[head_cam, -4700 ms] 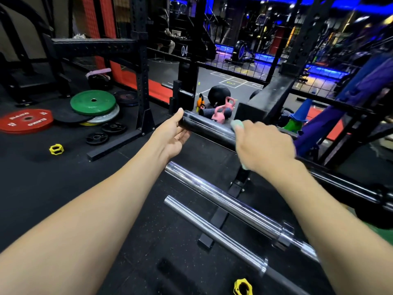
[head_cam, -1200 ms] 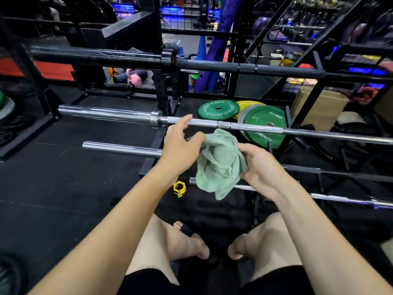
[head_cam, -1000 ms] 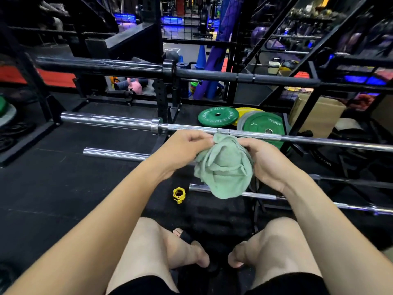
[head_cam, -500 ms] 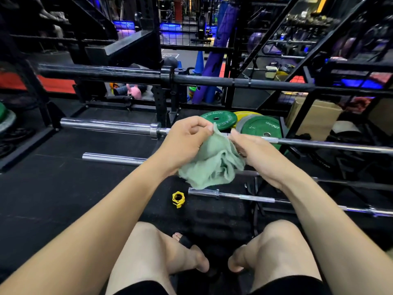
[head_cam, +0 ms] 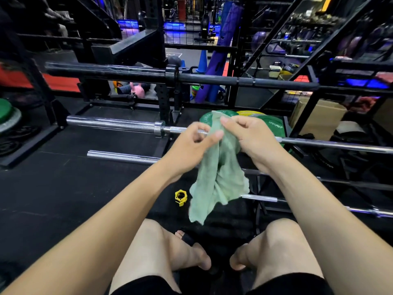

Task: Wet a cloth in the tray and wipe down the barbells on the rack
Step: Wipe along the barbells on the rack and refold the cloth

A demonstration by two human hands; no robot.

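Left of frame, chrome barbell (head_cam: pixel 114 122) lies level across the rack, sleeve end bare and shiny; black barbell (head_cam: pixel 106 70) sits on the tier above it, a thinner chrome bar (head_cam: pixel 123 156) on the tier below. These look heavy and rigid, smooth and likely slick once damp, so best wiped in place with the cloth wrapped round the shaft rather than lifted. Centre frame, left hand (head_cam: pixel 191 143) has thumb and forefinger closed in a pinch on the cloth's left upper edge, other fingers loosely curled. Green cloth (head_cam: pixel 219 177) hangs between the two hands, in front of the middle bar and above the knees; soft, limp, light, terry-like nap, crumpled folds, ragged lower corner drooping toward the floor. Whether it is wet cannot be told. Judged easiest to handle bunched in one palm or folded into a pad; held by the corners it flops. Yellow collar (head_cam: pixel 180 196) lies on the black floor just left of the cloth's hem. Right of centre, right hand (head_cam: pixel 251 139) pinches the cloth's top edge, remaining fingers curled. Behind it, green plate (head_cam: pixel 272 124) lies beyond the bar. No tray in view.
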